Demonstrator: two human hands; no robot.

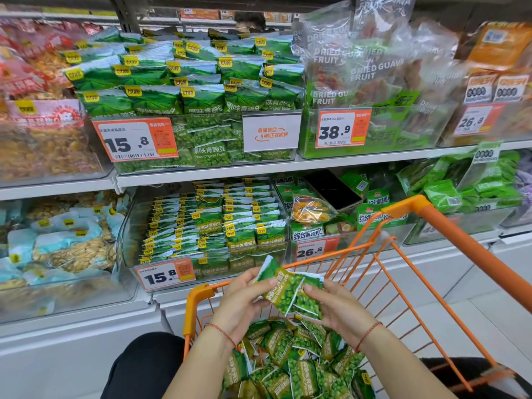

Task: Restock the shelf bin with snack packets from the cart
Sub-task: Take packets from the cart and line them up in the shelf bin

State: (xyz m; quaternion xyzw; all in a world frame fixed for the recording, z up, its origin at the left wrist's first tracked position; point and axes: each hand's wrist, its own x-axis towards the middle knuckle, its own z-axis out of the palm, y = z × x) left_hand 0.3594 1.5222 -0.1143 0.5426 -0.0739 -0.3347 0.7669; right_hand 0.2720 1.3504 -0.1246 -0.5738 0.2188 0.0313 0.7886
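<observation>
**Garlic pea packets: held stack, loose stock and destination bin**

Item held: a small fanned stack of green snack packets [290, 289], raised above the cart [426, 214] and level with the front of the lower shelf. The stack is gripped from both sides. The left hand [241, 298] is curled round its left edge, thumb on the printed face. The right hand [336, 309] is closed on the right edge, fingertips [309, 289] pressed on the front. The count in the stack cannot be told.

Stock remaining: many loose packets [293, 367] are heaped in the cart basket below the wrists, lying at all angles.

Destination: the clear shelf bin [129, 226] on the lower shelf, behind the 15.8 price tag [165, 275]. It is already lined with upright rows of matching packets, and the right-hand rows are seen to sit lower.

Handling, as judged: the packets are taken to be light, soft pillow packs with glossy film, liable to slide over one another when stacked. A hold across both side edges, with the crimped seams squared up, is judged best. Hard squeezing is to be avoided, as the contents may crush.
</observation>
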